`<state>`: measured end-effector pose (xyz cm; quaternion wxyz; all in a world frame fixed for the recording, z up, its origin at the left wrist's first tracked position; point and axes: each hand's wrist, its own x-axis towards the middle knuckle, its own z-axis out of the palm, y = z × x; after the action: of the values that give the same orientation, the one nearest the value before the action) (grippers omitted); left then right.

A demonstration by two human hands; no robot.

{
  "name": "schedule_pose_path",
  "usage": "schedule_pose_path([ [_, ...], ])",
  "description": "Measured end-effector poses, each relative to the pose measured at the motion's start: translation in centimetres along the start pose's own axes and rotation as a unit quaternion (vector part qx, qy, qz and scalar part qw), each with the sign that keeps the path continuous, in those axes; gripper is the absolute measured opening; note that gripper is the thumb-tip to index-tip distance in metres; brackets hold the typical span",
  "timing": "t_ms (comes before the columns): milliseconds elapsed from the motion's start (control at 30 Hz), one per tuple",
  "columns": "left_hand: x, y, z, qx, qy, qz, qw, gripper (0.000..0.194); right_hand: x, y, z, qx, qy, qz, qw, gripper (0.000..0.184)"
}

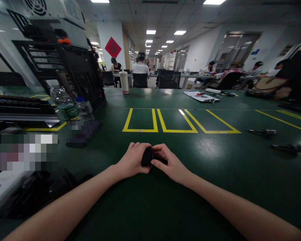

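Observation:
Both hands meet around a small black blocky object (147, 156) just above or on the green table; I cannot make out its exact kind. My left hand (133, 158) wraps its left side, thumb below and fingers over the top. From the right, my right hand (171, 163) pinches it with thumb and fingertips. Part of the object is hidden by the fingers. Beyond the hands, three yellow tape outlines (139, 130) mark the tabletop.
At left stand an opened computer case (82, 73), a large plastic bottle (62, 100) and a smaller blue-capped bottle (84, 108). Two screwdrivers (267, 133) lie at right. A clipboard (201, 96) and a white cup (124, 82) are farther back. Several people sit beyond.

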<state>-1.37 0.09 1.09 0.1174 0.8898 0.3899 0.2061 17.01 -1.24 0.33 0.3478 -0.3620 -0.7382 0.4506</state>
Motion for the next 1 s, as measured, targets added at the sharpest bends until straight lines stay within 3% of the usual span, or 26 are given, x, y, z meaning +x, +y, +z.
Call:
schedule_pose_path([
  [367, -0.09, 0.5, -0.72, -0.004, -0.015, 0.0, 1.0, 0.055, -0.16, -0.19, -0.25, -0.009, -0.009, -0.027, 1.0, 0.022],
  [667, 0.01, 0.51, -0.63, 0.001, -0.022, -0.003, 1.0, 0.053, -0.03, -0.07, -0.16, 0.02, -0.014, 0.015, 1.0, 0.029],
  [867, -0.03, 0.6, -0.72, -0.003, -0.021, -0.008, 1.0, 0.057, -0.22, 0.11, -0.43, -0.023, -0.021, -0.029, 0.999, 0.032],
  [1000, -0.05, 0.51, -0.64, -0.001, -0.022, -0.009, 1.0, 0.055, -0.13, 0.25, -0.29, -0.027, -0.006, -0.032, 0.999, 0.023],
])
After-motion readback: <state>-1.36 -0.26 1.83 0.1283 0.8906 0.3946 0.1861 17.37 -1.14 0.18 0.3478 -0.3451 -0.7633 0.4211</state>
